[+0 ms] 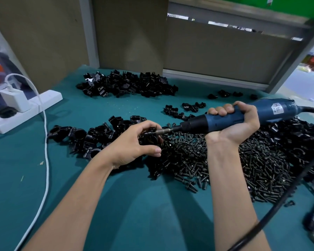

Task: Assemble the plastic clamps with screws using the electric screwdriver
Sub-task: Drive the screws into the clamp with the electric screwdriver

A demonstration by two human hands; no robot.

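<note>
We see through one wide-angle head camera, looking forward and down onto the green table [143, 214] from close above; beyond the table, brown partition panels [216, 51] fill the top.

- The left forearm [76, 196] and right forearm [228, 187] are bare as far up as I can see.
- The left hand [134, 144] is bare, its thumbnail short and plain.
- The right hand [234, 124] is bare too, with short nails on its fingers [223, 111].
</note>
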